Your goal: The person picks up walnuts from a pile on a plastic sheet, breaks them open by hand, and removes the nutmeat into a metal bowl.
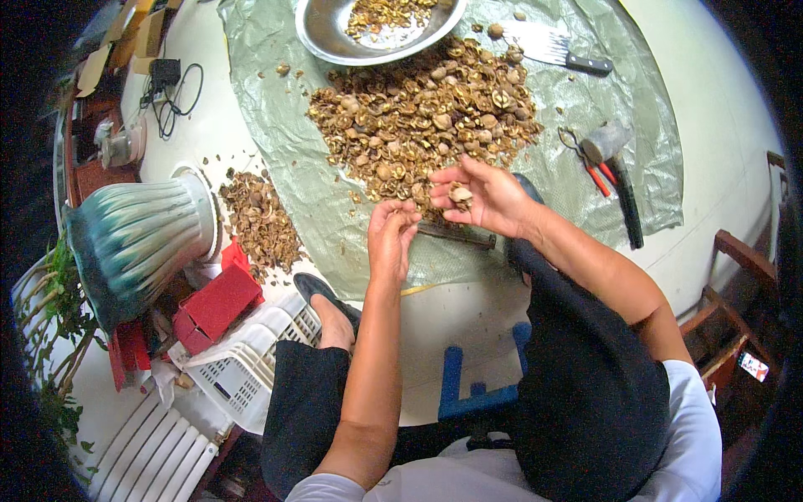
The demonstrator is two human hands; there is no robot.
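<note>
"Starting with the walnut [460, 196], where is it?"

"In the right hand [495, 201], against the fingers. It looks cracked and lumpy, pale cream on top, browner at the edges; finer detail is too small to tell."

"And the hands?"

"The right is half open, loosely cupping the walnut. The left hand [391, 237] is just beside it, thumb and fingertips drawn together; whether it pinches anything, I cannot tell."

"What lies around them?"

"Just beyond, a heap [427, 117] of brown shells and rounded nuts on a green sheet [293, 180]. Past that, a metal bowl [322, 42] with golden-brown bits. Rightward, a knife [589, 64], pliers [600, 184] and a mallet [606, 140]."

"Leftward?"

"A smaller pile [261, 219] of shells, near a ribbed pot [142, 238]."
</note>
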